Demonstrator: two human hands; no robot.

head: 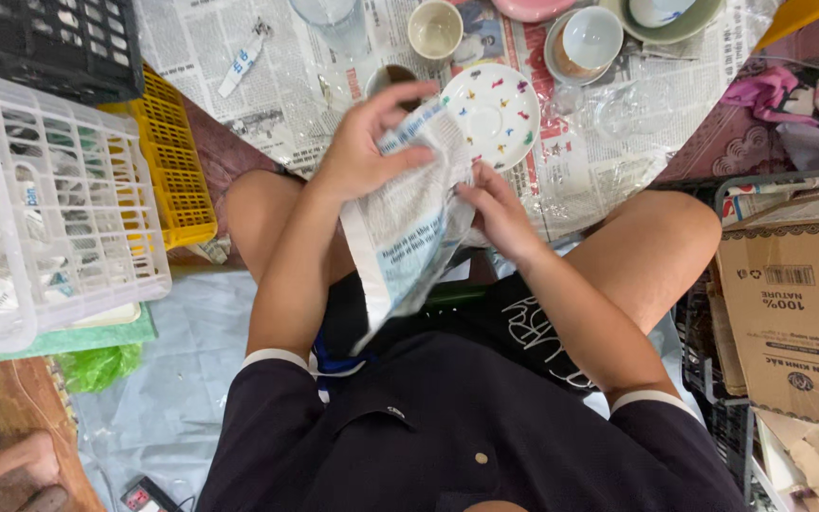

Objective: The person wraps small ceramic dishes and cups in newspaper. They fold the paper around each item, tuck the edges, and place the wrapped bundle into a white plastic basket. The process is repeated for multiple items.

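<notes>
A crumpled sheet of printed newspaper (409,223) is hanging over the person's lap, at the middle of the view, and it is bulging as if wrapped around something; what lies inside is hidden. The left hand (364,147) is clamping the sheet's upper edge, thumb across the front. The right hand (497,210) is pinching the sheet's 3 o'clock edge with curled fingers. The paper is looking light, limp and easy to tear, so it probably wants holding at folded edges, with support beneath the bulge if crockery is inside.

At 12 o'clock, just beyond the hands, a white saucer with small coloured figures (495,112) is lying on spread newspaper, with cups and bowls farther up. At 9 o'clock a white plastic lattice basket (97,228) is standing beside a yellow plastic crate (177,166). At 3 o'clock a brown cardboard box (793,303) is sitting.
</notes>
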